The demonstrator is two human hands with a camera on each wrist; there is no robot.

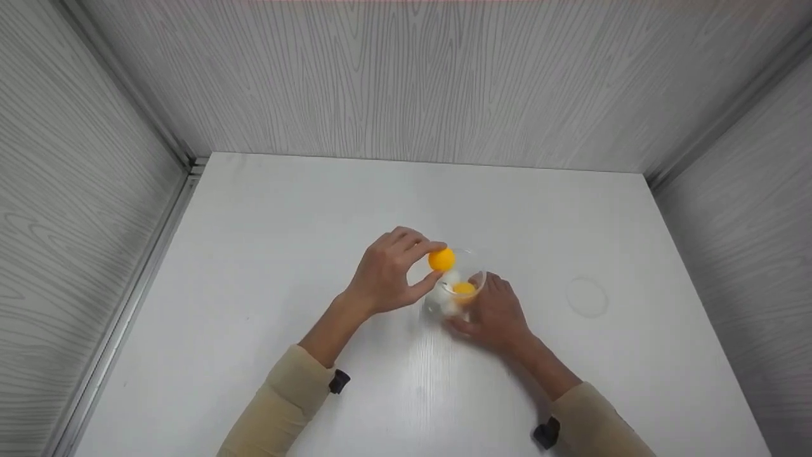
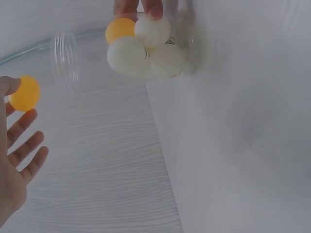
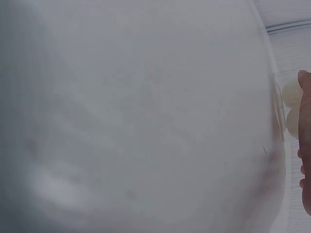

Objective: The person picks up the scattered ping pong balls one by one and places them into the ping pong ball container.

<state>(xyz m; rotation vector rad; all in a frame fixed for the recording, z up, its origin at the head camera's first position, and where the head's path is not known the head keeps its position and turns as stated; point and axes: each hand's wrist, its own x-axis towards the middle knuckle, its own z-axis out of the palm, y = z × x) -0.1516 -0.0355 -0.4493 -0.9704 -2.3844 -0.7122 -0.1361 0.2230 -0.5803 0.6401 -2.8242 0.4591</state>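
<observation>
My left hand point(image 1: 390, 270) pinches an orange ping-pong ball point(image 1: 441, 259) between thumb and index finger, just over the mouth of a clear jar point(image 2: 65, 60). Its other fingers spread loosely in the left wrist view. My right hand point(image 1: 498, 311) grips the jar low on its right side, fingers and thumb curled round the wall. Inside the jar lie another orange ball point(image 2: 120, 30) and several white balls point(image 2: 127, 56), piled at the bottom. At the right edge of the right wrist view, part of the right hand point(image 3: 305, 131) overlaps two white balls point(image 3: 292, 94).
A clear round lid point(image 1: 587, 296) lies flat on the white table point(image 1: 304, 209), right of the jar. Grey wood-grain panels point(image 1: 406, 82) enclose the table at the back and both sides. Each sleeve has a small black device point(image 1: 339, 381) near the cuff.
</observation>
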